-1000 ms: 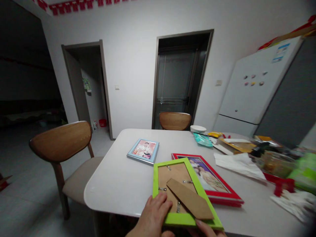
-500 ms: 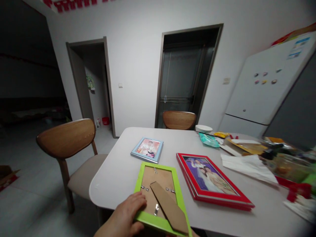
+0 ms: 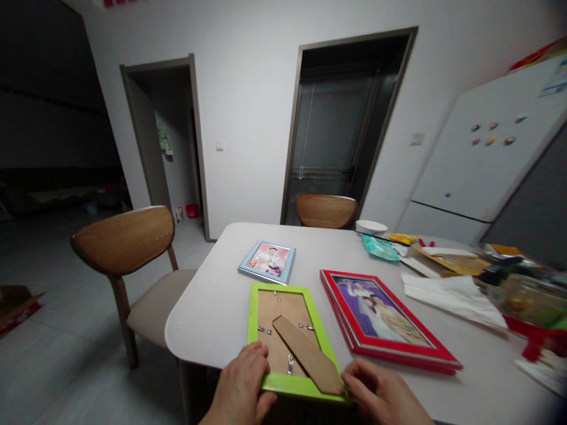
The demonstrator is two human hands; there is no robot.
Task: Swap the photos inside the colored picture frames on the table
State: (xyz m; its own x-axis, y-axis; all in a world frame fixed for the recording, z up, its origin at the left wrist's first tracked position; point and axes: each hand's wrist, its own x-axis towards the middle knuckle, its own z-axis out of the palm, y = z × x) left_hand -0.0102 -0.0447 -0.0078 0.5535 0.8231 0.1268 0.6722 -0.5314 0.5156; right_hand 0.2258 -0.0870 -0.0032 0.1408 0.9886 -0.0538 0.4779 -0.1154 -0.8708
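Observation:
A lime-green picture frame lies face down at the table's near edge, its brown backing board held by small metal clips. The cardboard stand slants across the back toward the lower right corner. My left hand grips the frame's lower left side, thumb beneath the near edge. At the lower right corner, my right hand is closed with fingertips pinching the frame's edge. Beyond it sits a light-blue picture frame, photo side up. To the right are stacked red picture frames, the top one showing a photo.
The white table has rounded corners. A wooden chair stands at left, another chair at the far side. On the right lie white paper, a teal packet, a white bowl and assorted clutter.
My right hand has come up into view at the frame's lower right corner. The green frame has tipped flatter and its near edge shows more. The view has shifted slightly.

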